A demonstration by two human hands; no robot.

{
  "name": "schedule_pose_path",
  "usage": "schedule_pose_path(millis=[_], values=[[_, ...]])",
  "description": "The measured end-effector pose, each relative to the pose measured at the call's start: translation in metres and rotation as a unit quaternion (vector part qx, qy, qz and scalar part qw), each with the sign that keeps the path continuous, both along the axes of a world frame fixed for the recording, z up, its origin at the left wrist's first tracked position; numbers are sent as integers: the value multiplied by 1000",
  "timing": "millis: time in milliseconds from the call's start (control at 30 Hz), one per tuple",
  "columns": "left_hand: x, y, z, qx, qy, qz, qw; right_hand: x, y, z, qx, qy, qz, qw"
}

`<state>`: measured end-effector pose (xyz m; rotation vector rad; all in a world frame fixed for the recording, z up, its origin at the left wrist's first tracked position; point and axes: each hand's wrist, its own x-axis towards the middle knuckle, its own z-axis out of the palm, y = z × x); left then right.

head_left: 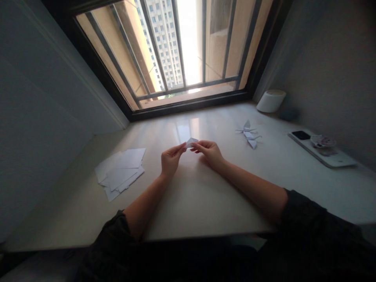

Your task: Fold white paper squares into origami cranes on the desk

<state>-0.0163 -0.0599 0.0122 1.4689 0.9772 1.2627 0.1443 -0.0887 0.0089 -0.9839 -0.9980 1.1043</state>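
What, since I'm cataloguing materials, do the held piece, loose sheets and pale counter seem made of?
Held piece: probably matte paper, given its angular edges.
Loose sheets: likely matte paper, thin, straight-edged.
Counter: glossy, perhaps polished stone or laminate; bright reflections show.

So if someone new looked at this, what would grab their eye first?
Probably the bright barred window at the top of the view. Below it, the left hand and right hand pinch a small folded paper over the pale surface. Folded paper figures sit to the right, loose paper sheets to the left.
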Motion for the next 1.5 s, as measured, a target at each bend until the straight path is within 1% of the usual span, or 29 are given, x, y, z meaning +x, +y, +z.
schedule_pose_path(millis=[200,267,400,533,633,833,1067,1167,1233,1333,1500], values=[[4,-2,2,-59,-47,-3,997,0,-1,1,1,15,4,1000],[4,-3,2,-68,-54,-1,996,-1,-1,0,1,15,-2,1000],[4,-2,2,-52,-52,3,997,-1,-2,1,13,4,-24,1000],[3,-1,0,-42,-40,-3,998,-2,-2,1,13,-2,-30,999],[3,-1,0,-51,-41,-11,998,-1,-2,0,12,-9,-27,1000],[5,-2,1,-89,-77,-11,993,0,-1,-2,13,-8,-22,1000],[7,-5,5,-92,-93,-5,991,-1,-2,1,1,6,-23,1000],[7,-5,4,-78,-89,-10,993,-1,-2,0,-2,8,-21,1000],[6,-4,4,-61,-83,-19,995,0,-1,0,1,5,-19,1000],[3,-2,4,-39,-68,-52,996,2,-1,1,13,-3,-12,1000],[3,-4,7,-43,-43,-92,994,5,-3,4,43,-24,22,999]])
